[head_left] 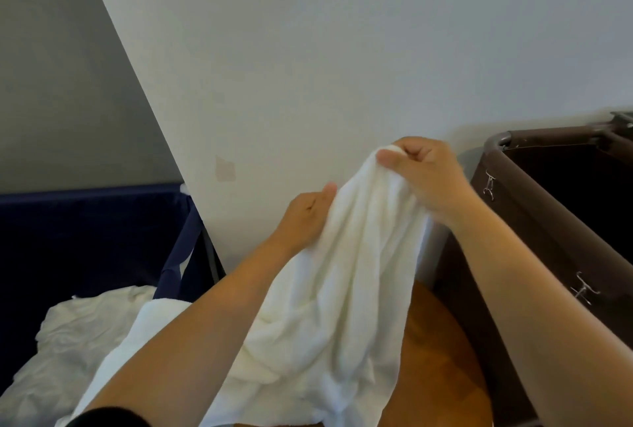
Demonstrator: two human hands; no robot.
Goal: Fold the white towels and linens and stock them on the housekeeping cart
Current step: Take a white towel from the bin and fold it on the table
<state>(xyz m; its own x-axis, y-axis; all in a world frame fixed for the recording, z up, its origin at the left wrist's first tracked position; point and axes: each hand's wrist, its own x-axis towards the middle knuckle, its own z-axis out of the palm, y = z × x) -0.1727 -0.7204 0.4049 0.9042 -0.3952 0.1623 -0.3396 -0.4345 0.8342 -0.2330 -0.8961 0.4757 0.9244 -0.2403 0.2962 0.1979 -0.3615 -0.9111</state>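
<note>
The 2 forearms reach up and forward. The right hand [424, 176] is higher, its thumb and curled fingers pinching the top of the white towel [342, 272]. The left hand [305, 217] is lower and clutches the towel's left edge, its fingers buried in cloth. The towel hangs between a navy hamper [85, 221] and a brown bin [534, 207].

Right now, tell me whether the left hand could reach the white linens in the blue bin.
Probably yes: nothing lies between the left hand and the linens, uncovered to its left. But it holds the towel and must release first.
</note>
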